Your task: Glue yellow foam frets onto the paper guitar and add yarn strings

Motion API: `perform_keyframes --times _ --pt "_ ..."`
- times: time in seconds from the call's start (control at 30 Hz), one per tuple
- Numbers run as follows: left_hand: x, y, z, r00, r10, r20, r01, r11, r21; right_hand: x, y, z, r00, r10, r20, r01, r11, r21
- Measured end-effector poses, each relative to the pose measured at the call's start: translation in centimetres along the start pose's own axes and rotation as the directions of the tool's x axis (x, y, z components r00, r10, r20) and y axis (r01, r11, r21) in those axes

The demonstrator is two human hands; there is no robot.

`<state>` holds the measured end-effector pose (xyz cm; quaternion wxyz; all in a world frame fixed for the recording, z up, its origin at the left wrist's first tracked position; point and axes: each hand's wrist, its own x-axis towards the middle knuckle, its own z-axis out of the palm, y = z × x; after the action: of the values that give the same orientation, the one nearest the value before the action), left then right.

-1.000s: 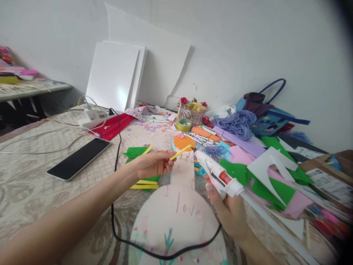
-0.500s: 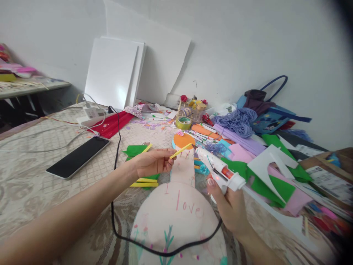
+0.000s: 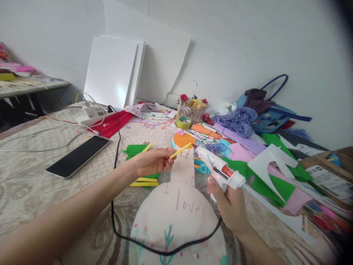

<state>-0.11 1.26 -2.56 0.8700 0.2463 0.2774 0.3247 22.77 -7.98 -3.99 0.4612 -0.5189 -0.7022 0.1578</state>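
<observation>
Between the fingertips of my left hand (image 3: 156,162) is a thin yellow strip (image 3: 182,150), pointing up to the right. My right hand (image 3: 230,206) grips a white hot glue gun (image 3: 217,167), its nozzle at or very near the strip's far end; whether they touch I cannot tell. A small light glows on the gun. Below both hands lies a pale cutout (image 3: 190,228) with "I love" written on it, drawn plants and an orange round top (image 3: 184,140). More yellow strips (image 3: 145,182) and green pieces (image 3: 136,149) lie beside my left hand, partly hidden by it.
The gun's black cord (image 3: 171,253) loops across the cutout towards a power strip (image 3: 91,113). A phone (image 3: 78,156) lies at left. Tape rolls (image 3: 184,122), blue yarn (image 3: 237,121), felt scraps (image 3: 278,184) and a blue bag (image 3: 271,119) crowd the right. White boards (image 3: 111,70) lean on the wall.
Almost nothing differs. Both hands keep their places, with the glue gun's nozzle still by the end of the yellow strip.
</observation>
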Motion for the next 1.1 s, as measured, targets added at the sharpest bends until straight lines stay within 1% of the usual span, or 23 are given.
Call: perform_keyframes --times 0.13,0.3,0.57,0.87,1.1 --pt "-0.04 0.0 0.05 1.0 0.001 0.003 -0.001 1.0 0.002 0.01 -0.01 0.06 1.0 0.006 -0.004 -0.006 1.0 0.001" --pt "-0.05 -0.01 0.04 1.0 0.0 0.015 -0.001 1.0 0.002 -0.18 0.32 0.04 1.0 0.011 0.02 -0.011 1.0 -0.011" --pt "-0.07 0.09 0.28 1.0 -0.004 -0.015 0.004 1.0 -0.006 -0.63 0.85 0.11 0.997 0.045 0.067 -0.045 0.999 -0.001" --pt "0.0 0.04 0.06 1.0 0.007 0.012 -0.007 1.0 0.011 -0.79 0.43 0.09 0.994 0.022 0.108 -0.023 1.0 0.0" --pt "0.1 -0.01 -0.04 1.0 0.007 0.005 -0.007 1.0 0.02 -0.89 0.3 0.14 0.99 0.033 0.135 -0.031 0.999 -0.02"
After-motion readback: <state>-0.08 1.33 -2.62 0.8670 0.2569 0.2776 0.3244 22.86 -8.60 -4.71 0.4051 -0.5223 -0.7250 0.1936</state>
